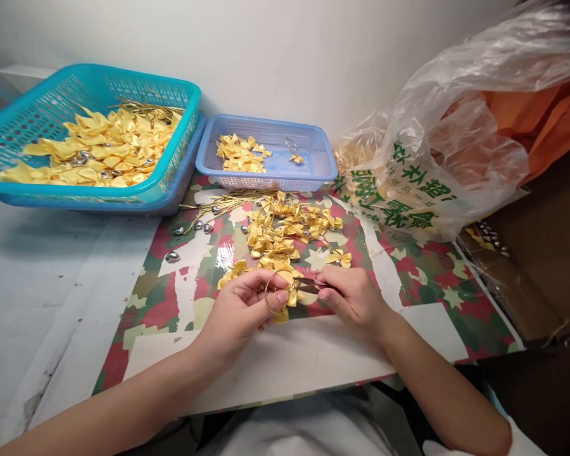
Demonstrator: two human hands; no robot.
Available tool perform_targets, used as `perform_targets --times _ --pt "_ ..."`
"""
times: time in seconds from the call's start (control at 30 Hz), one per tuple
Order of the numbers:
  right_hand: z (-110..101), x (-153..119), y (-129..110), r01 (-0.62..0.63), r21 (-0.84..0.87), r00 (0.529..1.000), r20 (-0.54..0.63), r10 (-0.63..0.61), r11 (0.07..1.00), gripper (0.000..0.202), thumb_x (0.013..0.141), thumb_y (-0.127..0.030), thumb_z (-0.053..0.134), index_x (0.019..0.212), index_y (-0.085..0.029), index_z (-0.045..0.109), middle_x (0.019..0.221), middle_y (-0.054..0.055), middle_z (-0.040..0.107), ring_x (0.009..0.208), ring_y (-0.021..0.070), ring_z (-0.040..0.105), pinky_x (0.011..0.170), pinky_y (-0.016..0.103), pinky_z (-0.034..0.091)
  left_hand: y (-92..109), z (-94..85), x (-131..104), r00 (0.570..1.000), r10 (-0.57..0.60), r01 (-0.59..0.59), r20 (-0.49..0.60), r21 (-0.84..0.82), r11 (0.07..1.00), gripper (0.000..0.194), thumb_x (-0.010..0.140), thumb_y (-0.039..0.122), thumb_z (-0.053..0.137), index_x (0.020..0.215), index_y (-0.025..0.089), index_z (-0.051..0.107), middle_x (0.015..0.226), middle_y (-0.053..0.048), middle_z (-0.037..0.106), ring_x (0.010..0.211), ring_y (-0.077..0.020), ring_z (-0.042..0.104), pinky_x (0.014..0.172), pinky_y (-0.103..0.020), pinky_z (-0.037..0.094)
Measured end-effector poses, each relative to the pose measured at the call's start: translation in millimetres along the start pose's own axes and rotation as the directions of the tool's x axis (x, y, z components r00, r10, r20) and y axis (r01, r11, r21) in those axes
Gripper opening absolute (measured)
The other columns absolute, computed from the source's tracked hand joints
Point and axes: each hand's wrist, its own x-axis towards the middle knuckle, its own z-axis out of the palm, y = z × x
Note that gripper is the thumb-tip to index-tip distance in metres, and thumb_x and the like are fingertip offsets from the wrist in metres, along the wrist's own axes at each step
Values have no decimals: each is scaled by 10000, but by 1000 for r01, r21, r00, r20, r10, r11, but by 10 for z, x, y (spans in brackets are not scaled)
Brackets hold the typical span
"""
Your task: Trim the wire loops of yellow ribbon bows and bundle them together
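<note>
Between the thumb and fingers of my left hand [251, 297] is a yellow ribbon bow [292, 294] with a looped gold cord [267, 292]. My right hand [354, 294] is closed around dark scissors [308, 285], whose blades point left and reach the bow. The handles are mostly hidden in my fingers. Just beyond both hands lies a pile of yellow bows [275, 231] with gold cords. One bow [338, 258] rests apart at the pile's right. Several small silver bells [172, 256] lie to the left.
A turquoise basket [194, 104] full of bows and cords stands at the back left. Beside it, a blue-violet basket [320, 152] holds more bows. A printed plastic bag [408, 183] slumps at the right. Camouflage-patterned covering [159, 310] lies over the table.
</note>
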Motion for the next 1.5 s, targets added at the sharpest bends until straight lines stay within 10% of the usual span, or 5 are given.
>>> perform_targets --times 1.5 --pt "-65 20 -24 81 -112 992 -87 -91 990 587 1015 -546 274 632 -174 517 544 -22 426 492 90 378 507 233 273 -50 1 2 989 58 -43 138 -106 993 232 741 348 809 919 249 698 653 48 528 502 -34 382 426 -131 282"
